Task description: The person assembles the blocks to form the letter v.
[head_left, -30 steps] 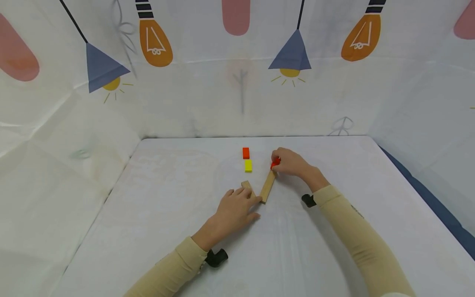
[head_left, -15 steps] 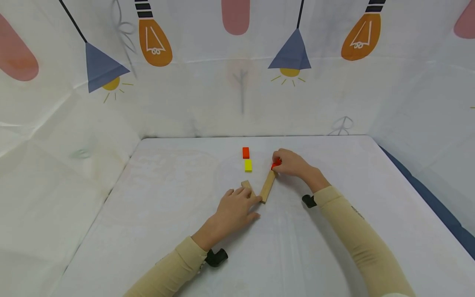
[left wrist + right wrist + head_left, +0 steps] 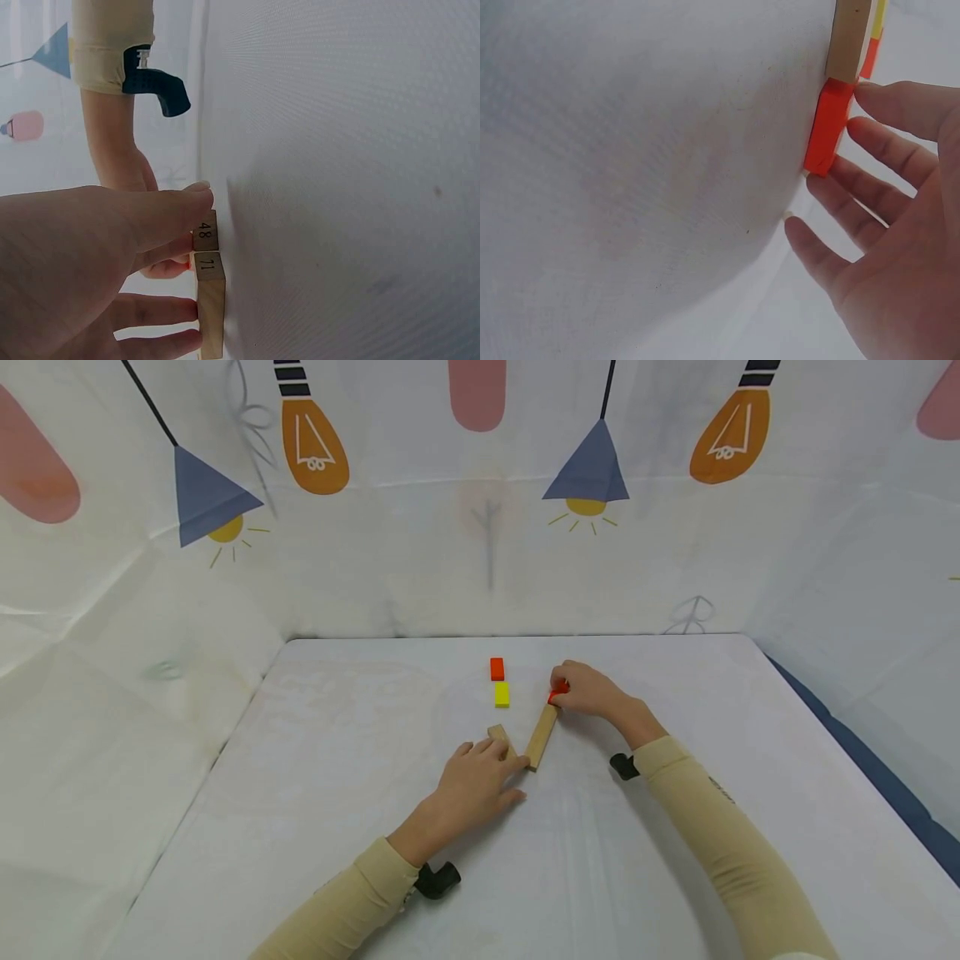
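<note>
Two plain wooden blocks lie on the table in a V, near ends together: the left block (image 3: 496,731), marked 71 on its end, and the right block (image 3: 543,737), marked 48. My left hand (image 3: 474,779) touches them with fairly straight fingers. Two of its fingers (image 3: 161,309) lie against the side of the block marked 71. A red block (image 3: 831,124) continues the right arm of the V, its end right at the wooden block's far end. My right hand (image 3: 591,687) holds this red block between thumb and fingertips and partly covers it in the head view.
Beyond the V, an orange-red block (image 3: 497,669) and a yellow block (image 3: 502,695) lie nearly end to end. They sit between the arms' far ends, toward the back of the white table (image 3: 337,777). A printed white sheet (image 3: 420,560) hangs behind.
My right hand and the red block have shifted very slightly, away and to the right. The left hand and the other blocks stay where they were.
</note>
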`<state>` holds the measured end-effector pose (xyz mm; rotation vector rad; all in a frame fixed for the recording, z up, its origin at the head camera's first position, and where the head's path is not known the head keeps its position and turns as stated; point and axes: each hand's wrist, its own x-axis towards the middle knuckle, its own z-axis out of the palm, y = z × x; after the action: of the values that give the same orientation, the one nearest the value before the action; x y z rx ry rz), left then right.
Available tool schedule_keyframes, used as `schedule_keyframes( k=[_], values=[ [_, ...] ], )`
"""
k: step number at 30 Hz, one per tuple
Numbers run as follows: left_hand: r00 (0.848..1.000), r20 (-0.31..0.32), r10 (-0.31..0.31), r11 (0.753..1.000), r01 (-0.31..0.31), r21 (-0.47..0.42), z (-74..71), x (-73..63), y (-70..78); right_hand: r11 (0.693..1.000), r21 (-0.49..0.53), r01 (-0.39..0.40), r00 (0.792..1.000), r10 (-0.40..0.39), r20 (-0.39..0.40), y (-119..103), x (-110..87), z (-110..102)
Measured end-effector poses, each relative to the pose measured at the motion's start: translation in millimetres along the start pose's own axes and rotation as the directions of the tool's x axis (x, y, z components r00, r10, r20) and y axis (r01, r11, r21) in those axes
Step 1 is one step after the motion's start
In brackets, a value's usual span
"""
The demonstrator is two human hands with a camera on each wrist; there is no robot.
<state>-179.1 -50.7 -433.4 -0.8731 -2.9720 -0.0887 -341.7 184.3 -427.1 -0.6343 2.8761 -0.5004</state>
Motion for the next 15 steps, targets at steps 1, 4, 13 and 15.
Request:
schedule_keyframes(
  k=[1,4,13,15],
  values=[
    [1.000,-0.001,0.001,1.000,-0.001,0.001,0.3,0.0,0.0,1.000,-0.001,-0.001,1.000,0.001,-0.001,0.4,0.3,0.4],
    [1.000,-0.002,0.002,1.000,-0.002,0.002,0.9,0.5,-0.3,1.000,0.000,-0.001,1.000,0.001,-0.001,1.3,1.1,1.0],
    [1.000,0.002,0.002,1.000,-0.002,-0.003,-0.1,0.9,-0.1,0.999,0.027,0.027,0.999,-0.027,-0.019,-0.6,-0.8,2.6],
    [1.000,0.010,-0.005,1.000,0.005,-0.005,-0.1,1.0,-0.1,0.999,0.028,0.031,0.999,-0.030,-0.019,-1.3,-0.9,2.9]
  ],
)
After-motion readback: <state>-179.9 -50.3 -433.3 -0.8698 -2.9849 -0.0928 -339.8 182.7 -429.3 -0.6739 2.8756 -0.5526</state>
